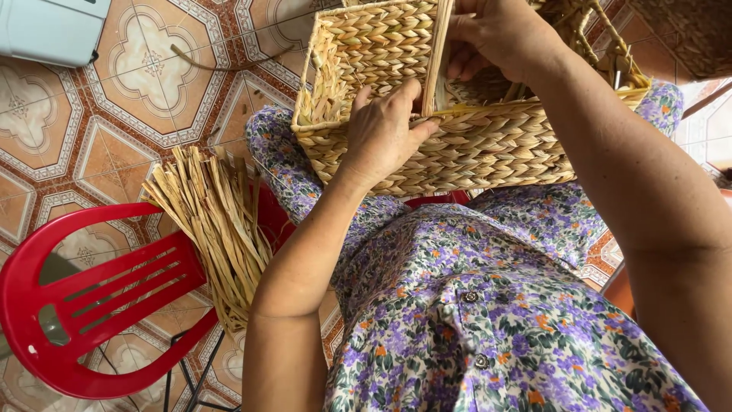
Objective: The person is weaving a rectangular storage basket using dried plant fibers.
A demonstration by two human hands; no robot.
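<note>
**Two hands on a woven basket, held over the lap**

The person sat with a woven basket (457, 145) of pale straw resting on the lap, tipped so that its open side faced away from the body. The left hand (385, 133) lay against the basket's outer wall, its fingers curled and the thumb pressed near a flat, upright strip (436, 61) of straw that ran across the basket's rim. It looked as though the thumb and fingers were pinching that strip, though part of the grip was hidden behind the hand. The right hand (496, 34) reached in from above, its fingers bent over the rim and closed around the upper part of the same strip; exactly how tightly, I could not tell. The right forearm crossed in front of the basket's right end and covered it.

The person wore a dress (473, 305) printed with purple and orange flowers. Just beside the left elbow, a bundle of loose dried straw (217, 221) lay across the seat of a red plastic chair (84, 305), fanned out at one end. The floor (99, 122) beneath was patterned tile in brown and cream. A pale blue box-like thing (49, 27) sat in the far corner, well apart from the hands.
</note>
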